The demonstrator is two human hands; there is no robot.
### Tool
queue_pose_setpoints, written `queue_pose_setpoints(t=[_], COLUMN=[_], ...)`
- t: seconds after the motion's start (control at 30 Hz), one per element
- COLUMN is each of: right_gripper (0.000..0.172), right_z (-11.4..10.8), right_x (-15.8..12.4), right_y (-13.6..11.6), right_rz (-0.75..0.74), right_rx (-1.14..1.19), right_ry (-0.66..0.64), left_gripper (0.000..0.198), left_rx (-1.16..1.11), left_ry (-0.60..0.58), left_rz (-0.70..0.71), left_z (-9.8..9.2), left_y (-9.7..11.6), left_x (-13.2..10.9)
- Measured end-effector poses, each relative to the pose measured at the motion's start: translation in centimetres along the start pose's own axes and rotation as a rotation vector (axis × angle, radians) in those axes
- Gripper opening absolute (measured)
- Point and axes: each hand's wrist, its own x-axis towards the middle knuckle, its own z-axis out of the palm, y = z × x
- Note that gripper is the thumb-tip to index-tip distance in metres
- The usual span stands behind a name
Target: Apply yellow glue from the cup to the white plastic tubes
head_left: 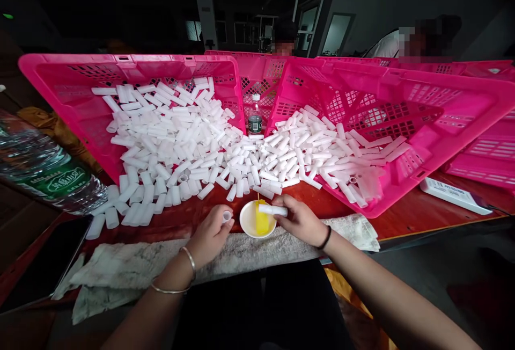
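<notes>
My left hand is closed round a short white plastic tube, its open end facing up. In my right hand a longer white tube is pinched, lying nearly level over a small white bowl. A yellow block with a thin stick stands in the bowl, and the tube's tip is over or against it; I cannot tell which. Heaps of loose white tubes spread beyond both hands: wider ones at the left, slimmer ones at the right.
Two tilted pink crates back the heaps. A small bottle stands between them. A large water bottle and a dark tablet-like slab lie left. A stained towel covers the table's front edge. A white box lies right. People sit beyond.
</notes>
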Motion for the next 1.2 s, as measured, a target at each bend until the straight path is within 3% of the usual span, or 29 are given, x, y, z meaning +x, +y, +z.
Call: queue_pose_setpoints(t=[0.07,0.13,0.2,0.3,0.37,0.5,0.7,0.87,1.03,1.2], right_gripper=[0.023,0.02,0.02,0.025,0.027,0.02,0.012,0.015,0.011,0.016], right_z=[1.1,1.6,1.5,0.9,0.6,0.7,1.5,1.7,1.3,1.5], right_x=[0.7,1.2,1.5,1.4,1.2,0.8,0.1,-0.4,-1.0,-1.1], right_y=[1.1,2.2,2.9,2.8,2.2,1.4,1.6,1.5,0.8,0.4], right_rz=[-0.073,-0.161,-0.242,-0.293,-0.241,-0.022,-0.098,0.121,-0.151,0.003], right_rx=[-0.076,-0.152,-0.189,-0.204,-0.168,-0.072,-0.049,0.079,-0.106,0.059], right_ry=[0.042,0.049,0.029,-0.043,-0.088,-0.047,-0.042,-0.005,-0.036,-0.022], left_gripper=[0.029,0.053,0.075,0.089,0.09,0.087,0.083,0.082,0.082,0.08], left_rx=[-0.033,-0.049,-0.06,-0.07,-0.078,-0.112,-0.115,-0.105,-0.119,-0.105], left_ry=[-0.031,-0.054,-0.067,-0.06,-0.059,-0.05,-0.05,-0.058,-0.052,-0.065], left_rz=[0.017,0.04,0.057,0.06,0.039,0.027,0.02,0.04,0.048,0.041], left_z=[1.0,2.0,2.9,3.9,4.4,4.6,4.4,4.4,4.4,4.3], left_y=[0.7,1.0,1.0,0.6,0.3,0.2,0.5,0.3,0.2,0.3], left_x=[0.4,0.8,1.2,1.6,1.7,1.6,1.5,1.5,1.5,1.4])
